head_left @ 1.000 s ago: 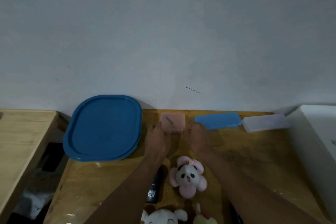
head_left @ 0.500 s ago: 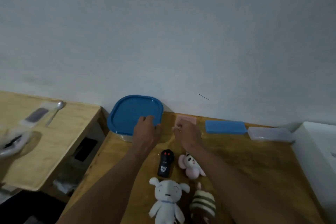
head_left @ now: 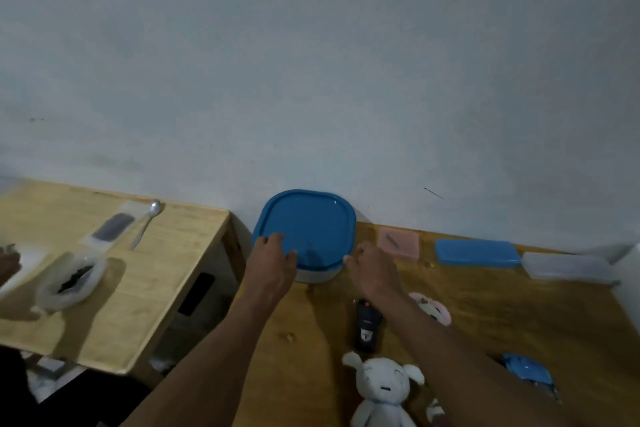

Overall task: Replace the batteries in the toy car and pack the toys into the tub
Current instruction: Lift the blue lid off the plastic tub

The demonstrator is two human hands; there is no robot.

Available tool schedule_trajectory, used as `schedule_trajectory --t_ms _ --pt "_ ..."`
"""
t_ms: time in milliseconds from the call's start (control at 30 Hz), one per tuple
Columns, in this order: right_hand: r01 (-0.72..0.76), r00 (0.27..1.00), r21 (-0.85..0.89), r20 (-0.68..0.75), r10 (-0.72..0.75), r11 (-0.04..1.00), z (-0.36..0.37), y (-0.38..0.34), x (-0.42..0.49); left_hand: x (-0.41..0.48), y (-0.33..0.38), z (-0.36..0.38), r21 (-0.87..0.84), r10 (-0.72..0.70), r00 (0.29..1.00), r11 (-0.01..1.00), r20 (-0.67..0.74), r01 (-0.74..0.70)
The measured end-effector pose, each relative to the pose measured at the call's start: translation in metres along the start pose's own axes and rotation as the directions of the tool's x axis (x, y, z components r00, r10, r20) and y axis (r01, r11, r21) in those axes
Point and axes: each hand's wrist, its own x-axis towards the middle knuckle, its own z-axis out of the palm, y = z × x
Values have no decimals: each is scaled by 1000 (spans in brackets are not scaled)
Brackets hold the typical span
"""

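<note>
- One tub [head_left: 316, 276] is seen at centre frame against the wall, on the darker wooden table [head_left: 519, 315]: a pale, rounded-square body closed by one glossy blue lid [head_left: 311, 222].
- Two bare hands are counted at the lid. The left hand [head_left: 272, 265] is laid on its near left edge, fingers curled over the top and thumb against the rim, gripping it.
- The right hand [head_left: 374, 269] is held at the lid's near right corner with bent fingers; whether the rim is gripped cannot be told.
- Two plush toys are seen lower centre: one white plush dog [head_left: 381, 388] and one pink plush [head_left: 437, 311], half hidden by the right forearm.
- One black oblong item [head_left: 367, 328] lies between the forearms; one blue plastic toy [head_left: 526, 369] lies lower right.
- Along the wall at right, three flat pieces are counted: one pink square pad [head_left: 398, 241], one blue case [head_left: 478, 252], one clear case [head_left: 568, 265].
- On the lighter second table [head_left: 180, 253], at left, one metal spoon [head_left: 147, 224] and one crumpled clear bag [head_left: 72, 279] are laid.
</note>
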Motion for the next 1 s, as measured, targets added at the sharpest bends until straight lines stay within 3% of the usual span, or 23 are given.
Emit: schedule_trajectory --t_ms 233,467,767,1000 --pt "-191 979 -13 -75 189 982 29 -14 36 63 -49 -13 34 52 993 998 108 -56" --pt "-283 955 -29 -96 279 959 52 -19 47 96 -82 0 3 67 985 998 161 -69" --pt "-366 930 -127 -90 356 922 57 -12 74 123 -84 16 -19 -7 985 1000 173 10" --pt "-407 913 -52 -68 403 912 69 -10 98 139 -87 21 -15 -58 977 998 205 62"
